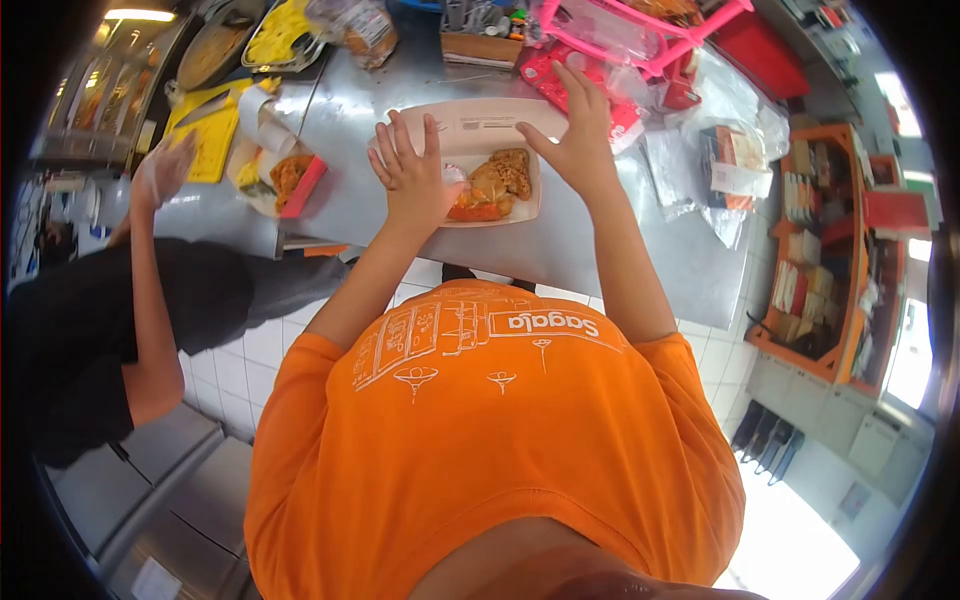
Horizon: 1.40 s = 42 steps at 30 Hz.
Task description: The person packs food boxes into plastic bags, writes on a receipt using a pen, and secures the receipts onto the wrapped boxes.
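An open paper food box (532, 207) lies on the steel table, its lid folded back to the far side. Inside it are browned fried chicken (511, 172) and an orange-coloured item in clear wrap (480, 207). My left hand (414, 178) is over the box's left side with its fingers spread. To the right, my right hand (580, 138) is raised near the box's right edge, thumb and fingers apart. Neither hand shows anything held.
At left a co-worker's gloved hand (168, 168) is near a yellow board (206, 140) and another food box (303, 188). A pink basket (655, 62), red packaging (560, 70) and plastic bags (690, 165) lie at right. Beyond stands a utensil holder (482, 47).
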### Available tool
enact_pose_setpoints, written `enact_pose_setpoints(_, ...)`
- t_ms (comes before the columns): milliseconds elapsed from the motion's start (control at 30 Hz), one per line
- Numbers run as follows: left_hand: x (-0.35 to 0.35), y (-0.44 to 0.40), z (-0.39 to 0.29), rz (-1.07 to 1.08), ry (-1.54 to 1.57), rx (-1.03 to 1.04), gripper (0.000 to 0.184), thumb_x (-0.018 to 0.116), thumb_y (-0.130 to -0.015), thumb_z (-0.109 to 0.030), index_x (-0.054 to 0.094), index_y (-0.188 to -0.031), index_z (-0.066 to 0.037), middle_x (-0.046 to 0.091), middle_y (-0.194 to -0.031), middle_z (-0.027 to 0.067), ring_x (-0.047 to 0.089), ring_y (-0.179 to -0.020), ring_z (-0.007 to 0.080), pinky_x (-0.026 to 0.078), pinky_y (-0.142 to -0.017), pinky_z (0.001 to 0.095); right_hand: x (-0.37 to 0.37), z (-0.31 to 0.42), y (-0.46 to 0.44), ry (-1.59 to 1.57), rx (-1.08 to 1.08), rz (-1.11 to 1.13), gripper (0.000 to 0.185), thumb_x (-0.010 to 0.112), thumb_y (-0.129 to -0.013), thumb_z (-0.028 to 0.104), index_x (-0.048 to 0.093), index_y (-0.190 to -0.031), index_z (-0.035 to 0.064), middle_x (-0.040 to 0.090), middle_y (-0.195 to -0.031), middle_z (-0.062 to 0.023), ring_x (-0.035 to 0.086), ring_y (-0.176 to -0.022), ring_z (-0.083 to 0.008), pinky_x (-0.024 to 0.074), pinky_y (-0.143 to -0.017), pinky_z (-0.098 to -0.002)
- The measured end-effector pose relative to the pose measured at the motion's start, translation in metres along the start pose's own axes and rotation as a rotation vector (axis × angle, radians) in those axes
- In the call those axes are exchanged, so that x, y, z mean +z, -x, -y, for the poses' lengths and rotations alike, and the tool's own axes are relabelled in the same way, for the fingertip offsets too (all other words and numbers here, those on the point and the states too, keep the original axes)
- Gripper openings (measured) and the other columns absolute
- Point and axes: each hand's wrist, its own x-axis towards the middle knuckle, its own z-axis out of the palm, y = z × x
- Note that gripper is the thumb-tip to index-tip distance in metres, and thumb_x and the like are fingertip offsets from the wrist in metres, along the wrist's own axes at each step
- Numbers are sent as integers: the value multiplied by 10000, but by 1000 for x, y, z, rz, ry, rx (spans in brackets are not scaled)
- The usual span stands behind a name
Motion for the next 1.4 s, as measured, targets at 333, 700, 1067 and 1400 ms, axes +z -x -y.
enact_pose_setpoints(333, -29, -21, 24, -261, 218, 155, 1163, 798, -648, -504, 147, -1472, -4, 143, -1518, 245, 163, -1391, 435, 174, -1079, 607, 4, -5, 12, -106, 223, 151, 642, 728, -743, 261, 485, -1325, 141, 646, -997, -107, 580, -980, -314, 429, -908, -419)
enact_pose_setpoints(700, 5, 48, 59, 172, 574, 369, 470, 501, -915, -85, 434, -1379, -104, 304, -1480, 216, 318, -1361, 340, 262, -1108, 384, 43, 8, 121, 77, 194, 353, 681, 634, -761, 74, 455, -1364, 338, 300, -1466, -183, 311, -1323, -429, 346, -1064, -480)
enact_pose_setpoints(1067, -38, -3, 35, 598, 951, -289, 358, 405, -995, -175, 430, -1346, -110, 556, -1238, 144, 538, -1141, 244, 396, -973, 314, 19, 12, 73, -466, 636, 389, 466, 576, -849, 101, 518, -1304, 183, 573, -1205, -212, 534, -1154, -351, 406, -971, -405)
enact_pose_setpoints(1400, -8, 50, 35, 282, 856, 52, 511, 384, -931, -21, 347, -1430, -125, 557, -1241, 202, 508, -1214, 310, 373, -1014, 350, 45, -1, 119, -256, 361, 216, 461, 536, -880, 106, 506, -1325, 222, 491, -1316, -209, 468, -1208, -383, 375, -1041, -422)
